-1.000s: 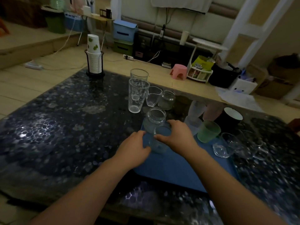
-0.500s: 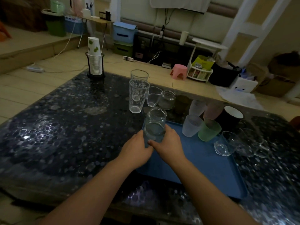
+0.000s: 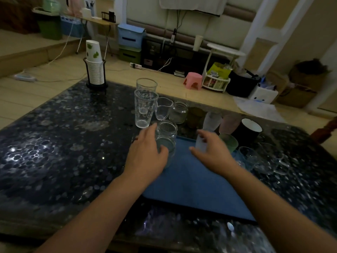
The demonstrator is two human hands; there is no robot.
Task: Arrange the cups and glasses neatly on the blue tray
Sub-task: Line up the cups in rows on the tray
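Note:
The blue tray [image 3: 191,185] lies on the dark speckled table in front of me. At its far left corner stands a clear glass jar [image 3: 167,133], and my left hand [image 3: 145,156] is wrapped around its left side. My right hand [image 3: 211,154] is curled around a frosted white cup [image 3: 200,145] on the tray's far edge. A green cup [image 3: 229,144] stands just right of that hand. Two tall glasses [image 3: 145,111], a small glass [image 3: 162,109] and a second jar [image 3: 179,112] stand on the table beyond the tray.
A black mug [image 3: 249,129], a pink cup [image 3: 229,123] and another frosted cup [image 3: 212,121] stand behind the tray. Clear glass cups [image 3: 262,157] sit at its right. A stack of paper cups [image 3: 94,70] in a holder stands at the table's far left corner.
Both hands were on the glass jar. My right hand has left it and moved right onto the frosted cup, which has shifted left. My left hand stays on the jar.

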